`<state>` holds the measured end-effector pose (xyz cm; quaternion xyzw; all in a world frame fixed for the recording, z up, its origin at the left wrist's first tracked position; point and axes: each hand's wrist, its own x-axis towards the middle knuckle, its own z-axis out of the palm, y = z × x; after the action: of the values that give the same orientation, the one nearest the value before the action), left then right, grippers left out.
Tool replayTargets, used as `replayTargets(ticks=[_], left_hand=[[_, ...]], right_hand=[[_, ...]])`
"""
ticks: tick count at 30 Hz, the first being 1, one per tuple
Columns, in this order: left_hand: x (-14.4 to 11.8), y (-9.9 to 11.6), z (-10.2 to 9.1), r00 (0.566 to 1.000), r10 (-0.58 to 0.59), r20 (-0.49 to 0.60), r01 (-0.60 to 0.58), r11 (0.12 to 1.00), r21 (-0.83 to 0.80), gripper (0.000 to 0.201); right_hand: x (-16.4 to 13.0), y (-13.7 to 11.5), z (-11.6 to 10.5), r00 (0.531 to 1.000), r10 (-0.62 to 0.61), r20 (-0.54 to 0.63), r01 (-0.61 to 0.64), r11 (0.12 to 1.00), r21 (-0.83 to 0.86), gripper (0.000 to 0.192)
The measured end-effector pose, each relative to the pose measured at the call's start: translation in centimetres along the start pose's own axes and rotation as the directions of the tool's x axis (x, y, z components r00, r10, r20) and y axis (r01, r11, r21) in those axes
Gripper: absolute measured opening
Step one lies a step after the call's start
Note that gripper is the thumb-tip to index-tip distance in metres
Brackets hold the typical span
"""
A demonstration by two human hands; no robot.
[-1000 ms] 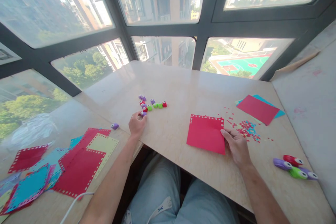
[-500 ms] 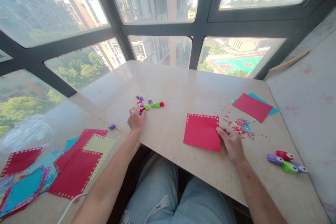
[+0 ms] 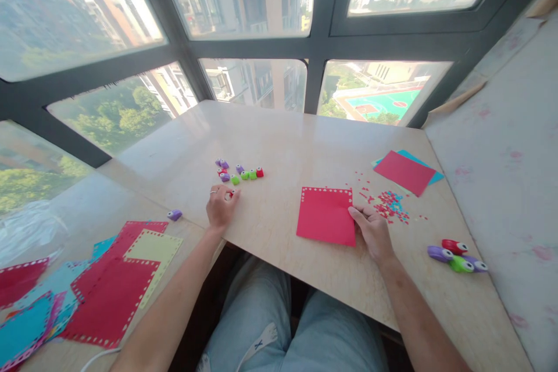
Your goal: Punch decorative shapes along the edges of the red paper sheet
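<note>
Left hand [image 3: 221, 207], fingers curled round a small red punch [image 3: 229, 192] just short of the punch cluster [image 3: 238, 171] (grip it whole, lift clear), and right hand [image 3: 371, 231], fingers flat, pinning the red sheet [image 3: 326, 222] near the table [image 3: 305, 139] front edge; open room behind toward the far edge.

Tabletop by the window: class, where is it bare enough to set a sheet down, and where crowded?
Bare: the far tabletop toward the window, and the strip between the small punches and the red sheet. Crowded: the punched sheets at left, the confetti and the larger punches at right.
</note>
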<state>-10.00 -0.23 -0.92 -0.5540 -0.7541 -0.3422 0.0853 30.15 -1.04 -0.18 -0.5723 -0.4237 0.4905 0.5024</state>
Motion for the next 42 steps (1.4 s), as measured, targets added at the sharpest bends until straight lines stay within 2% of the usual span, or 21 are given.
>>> replayTargets(ticks=[4,7,10,14,16,19,22,25,29,32,36,38,42], left_hand=[[-1.1,1.0,-0.1,0.983,0.140,0.120,-0.132,0.988,-0.078,0.027],[-2.5,2.7,0.0,0.950,0.216,0.227,-0.184,0.971,-0.155,0.026],[-4.0,5.0,0.2,0.881,0.320,0.348,-0.260,0.943,-0.209,0.024],[-4.7,7.9,0.1,0.779,0.440,0.447,-0.320,0.891,-0.321,0.024],[-4.4,8.7,-0.2,0.706,0.504,0.498,-0.305,0.851,-0.428,0.024],[-3.8,9.1,-0.7,0.608,0.555,0.568,-0.194,0.797,-0.572,0.030],[-3.3,8.9,-0.9,0.557,0.544,0.628,-0.057,0.779,-0.624,0.031],[-3.1,9.2,-0.6,0.572,0.511,0.642,-0.034,0.797,-0.603,0.021],[-3.5,10.4,0.5,0.631,0.496,0.596,-0.080,0.806,-0.587,0.019],[-4.1,11.2,1.6,0.695,0.480,0.536,-0.057,0.779,-0.625,0.017],[-4.8,11.7,2.8,0.786,0.394,0.477,0.022,0.753,-0.658,0.018],[-4.9,11.8,3.0,0.802,0.368,0.471,0.039,0.754,-0.656,0.019],[-4.9,11.7,3.1,0.799,0.367,0.476,0.043,0.754,-0.655,0.019]], right_hand=[[0.1,0.2,-0.1,1.000,-0.012,0.008,0.013,1.000,-0.008,0.039],[0.3,0.5,-0.2,1.000,-0.001,0.011,0.001,1.000,-0.008,0.039],[0.4,0.7,-0.2,1.000,0.018,0.014,-0.018,1.000,0.009,0.040],[0.2,0.3,-0.1,1.000,0.004,0.028,-0.005,0.999,0.035,0.037],[0.1,0.1,0.0,1.000,0.000,0.029,-0.001,0.999,0.042,0.035],[0.0,-0.1,0.1,1.000,0.004,0.015,-0.005,0.999,0.039,0.035],[0.0,0.0,0.1,1.000,0.003,0.031,-0.004,0.999,0.038,0.035],[0.0,0.1,0.1,0.999,0.003,0.037,-0.004,0.999,0.034,0.036],[0.0,-0.1,0.1,1.000,0.007,0.020,-0.007,1.000,0.028,0.037],[-0.1,-0.4,0.0,0.999,0.006,0.034,-0.007,0.999,0.032,0.035],[-0.2,-0.6,0.0,0.999,0.019,0.043,-0.021,0.998,0.056,0.033],[-0.2,-0.7,0.1,0.998,0.026,0.051,-0.029,0.998,0.061,0.033],[-0.1,-0.6,0.1,0.998,0.030,0.056,-0.034,0.997,0.072,0.035]])
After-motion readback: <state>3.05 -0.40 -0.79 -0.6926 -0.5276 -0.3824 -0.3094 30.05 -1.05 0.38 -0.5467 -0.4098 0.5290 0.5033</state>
